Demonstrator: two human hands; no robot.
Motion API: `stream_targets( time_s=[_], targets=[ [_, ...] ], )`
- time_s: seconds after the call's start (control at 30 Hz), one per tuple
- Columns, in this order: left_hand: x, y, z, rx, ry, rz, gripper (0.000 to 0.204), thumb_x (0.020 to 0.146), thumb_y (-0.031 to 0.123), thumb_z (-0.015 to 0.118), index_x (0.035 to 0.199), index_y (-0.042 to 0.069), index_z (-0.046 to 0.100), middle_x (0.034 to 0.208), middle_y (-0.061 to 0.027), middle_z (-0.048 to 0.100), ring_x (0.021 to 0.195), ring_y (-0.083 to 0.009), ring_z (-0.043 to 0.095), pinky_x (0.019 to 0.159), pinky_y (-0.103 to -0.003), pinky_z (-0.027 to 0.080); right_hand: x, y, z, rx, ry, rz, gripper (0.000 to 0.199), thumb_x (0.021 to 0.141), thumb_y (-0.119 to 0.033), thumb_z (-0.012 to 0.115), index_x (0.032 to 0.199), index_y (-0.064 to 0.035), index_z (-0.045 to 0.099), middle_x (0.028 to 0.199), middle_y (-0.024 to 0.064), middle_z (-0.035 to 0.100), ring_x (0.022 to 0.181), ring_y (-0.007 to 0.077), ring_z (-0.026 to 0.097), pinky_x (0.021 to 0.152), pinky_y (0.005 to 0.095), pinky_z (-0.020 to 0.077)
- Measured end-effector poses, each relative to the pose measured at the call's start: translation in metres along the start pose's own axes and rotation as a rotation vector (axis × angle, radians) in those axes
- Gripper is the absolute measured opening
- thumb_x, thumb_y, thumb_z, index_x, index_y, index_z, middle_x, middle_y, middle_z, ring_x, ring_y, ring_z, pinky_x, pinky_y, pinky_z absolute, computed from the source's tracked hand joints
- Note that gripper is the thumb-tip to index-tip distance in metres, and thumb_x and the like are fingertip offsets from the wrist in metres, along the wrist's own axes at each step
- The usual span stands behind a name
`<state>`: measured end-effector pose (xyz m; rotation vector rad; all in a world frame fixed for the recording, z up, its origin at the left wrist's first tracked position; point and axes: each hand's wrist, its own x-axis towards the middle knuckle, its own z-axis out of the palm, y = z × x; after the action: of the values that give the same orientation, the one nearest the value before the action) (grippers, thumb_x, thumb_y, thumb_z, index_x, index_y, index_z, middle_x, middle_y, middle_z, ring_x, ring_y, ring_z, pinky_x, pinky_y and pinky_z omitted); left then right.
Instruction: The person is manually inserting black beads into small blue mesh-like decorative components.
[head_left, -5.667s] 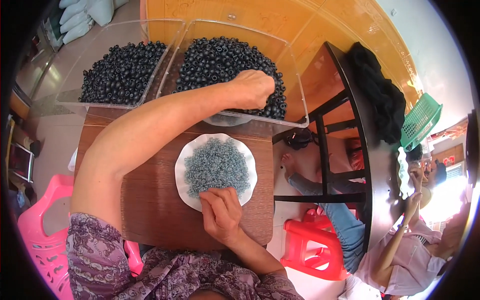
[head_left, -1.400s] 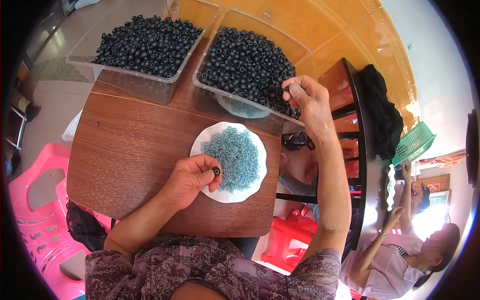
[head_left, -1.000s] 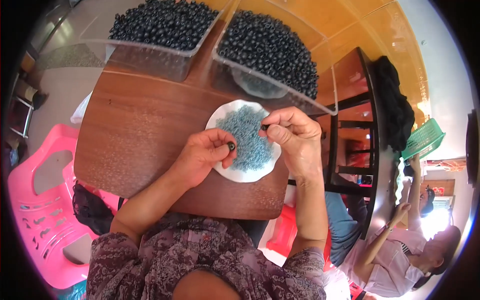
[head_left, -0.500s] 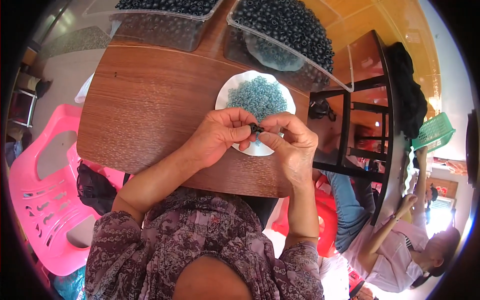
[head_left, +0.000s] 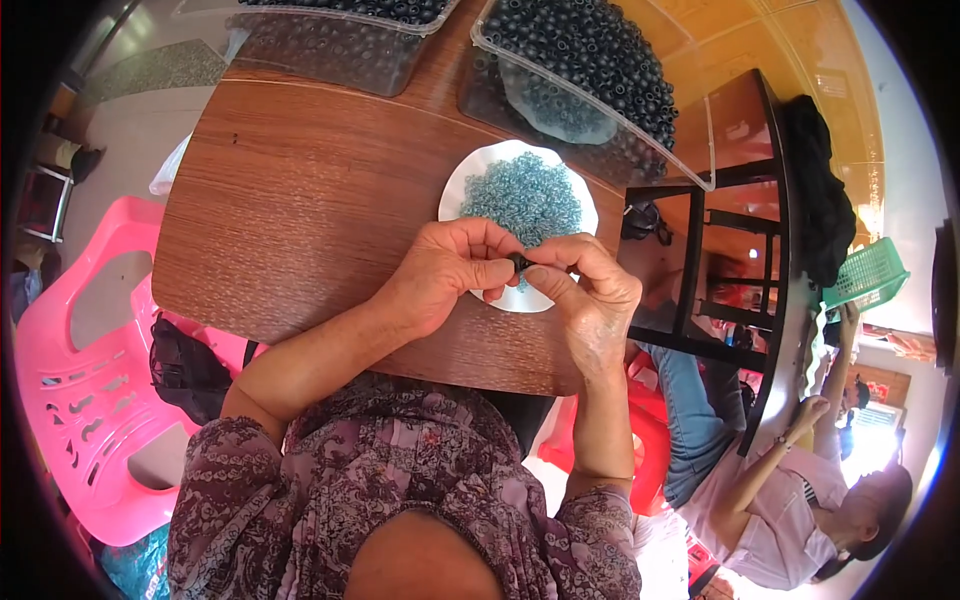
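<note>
Both hands meet over the near rim of a scalloped white plate (head_left: 456,188), which lies toward the right edge of the table (head_left: 290,215), nearer to its near right corner than to its left edge. The left hand (head_left: 440,272) pinches a small black bead (head_left: 519,262) between thumb and forefinger, its other fingers curled beneath. The right hand (head_left: 588,288) comes in from the opposite side, thumb and forefinger closed against the same spot; whether a second bead sits between those fingertips is too small to tell. Small translucent blue-grey pieces (head_left: 522,197) are heaped on the plate, just beyond the hands. Toward the far edge of the table stand two clear plastic bins holding black beads: the left bin (head_left: 320,50), cut off by the top of the view, and the right bin (head_left: 600,160), near the far right corner. A pink chair (head_left: 95,370) stands off the left edge, and beyond the right edge a co-worker (head_left: 770,510) sits by a dark stand (head_left: 775,200).
</note>
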<state>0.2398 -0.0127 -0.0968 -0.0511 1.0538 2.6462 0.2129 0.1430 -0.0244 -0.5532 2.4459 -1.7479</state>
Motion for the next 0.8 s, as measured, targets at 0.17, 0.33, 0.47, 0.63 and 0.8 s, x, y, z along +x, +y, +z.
stream_targets(
  time_s=[0.17,0.33,0.47,0.63,0.8],
  targets=[
    [-0.003,0.000,0.005,0.068,0.057,0.039,0.016,0.080,0.003,0.066,0.095,0.000,0.062,0.082,-0.0041,0.064,0.068,-0.0085,0.057,0.062,-0.022,0.047,-0.002,-0.006,0.001,-0.065,0.021,0.073,0.017,0.067,0.011,0.067,0.081,0.0015,0.068,0.078,0.0036,0.062,0.072,0.0094,0.052,0.067,0.0214,0.0409],
    [-0.005,-0.001,0.006,0.095,0.074,0.050,0.017,0.080,0.003,0.066,0.096,0.000,0.062,0.082,-0.0037,0.064,0.069,-0.0079,0.057,0.062,-0.021,0.047,-0.004,-0.005,0.002,-0.128,0.027,0.086,0.017,0.067,0.010,0.067,0.082,0.0018,0.067,0.077,0.0033,0.062,0.071,0.0087,0.051,0.066,0.0213,0.0410],
    [-0.004,-0.002,0.004,0.062,0.075,0.061,0.016,0.080,0.003,0.065,0.096,-0.001,0.062,0.082,-0.0043,0.064,0.066,-0.0079,0.056,0.061,-0.021,0.046,-0.009,0.000,0.009,-0.145,0.101,0.027,0.018,0.068,0.011,0.067,0.084,0.0017,0.066,0.078,0.0041,0.061,0.071,0.0089,0.052,0.065,0.0214,0.0421],
    [-0.002,-0.002,0.003,-0.019,0.067,0.004,0.015,0.081,0.003,0.064,0.095,-0.002,0.061,0.081,-0.0063,0.063,0.063,-0.0097,0.055,0.059,-0.022,0.046,-0.011,0.015,0.017,-0.255,0.151,-0.267,0.020,0.069,0.011,0.067,0.086,0.0009,0.066,0.084,0.0068,0.061,0.072,0.0119,0.053,0.065,0.0233,0.0439],
    [-0.002,0.001,0.002,-0.127,0.101,-0.028,0.014,0.082,0.003,0.063,0.095,-0.004,0.061,0.082,-0.0069,0.062,0.067,-0.0114,0.056,0.063,-0.024,0.046,-0.018,0.017,0.032,-0.409,0.229,-0.331,0.035,0.061,0.011,0.069,0.094,-0.0004,0.063,0.090,0.0116,0.060,0.080,0.0272,0.056,0.070,0.0346,0.0451]
  ],
)
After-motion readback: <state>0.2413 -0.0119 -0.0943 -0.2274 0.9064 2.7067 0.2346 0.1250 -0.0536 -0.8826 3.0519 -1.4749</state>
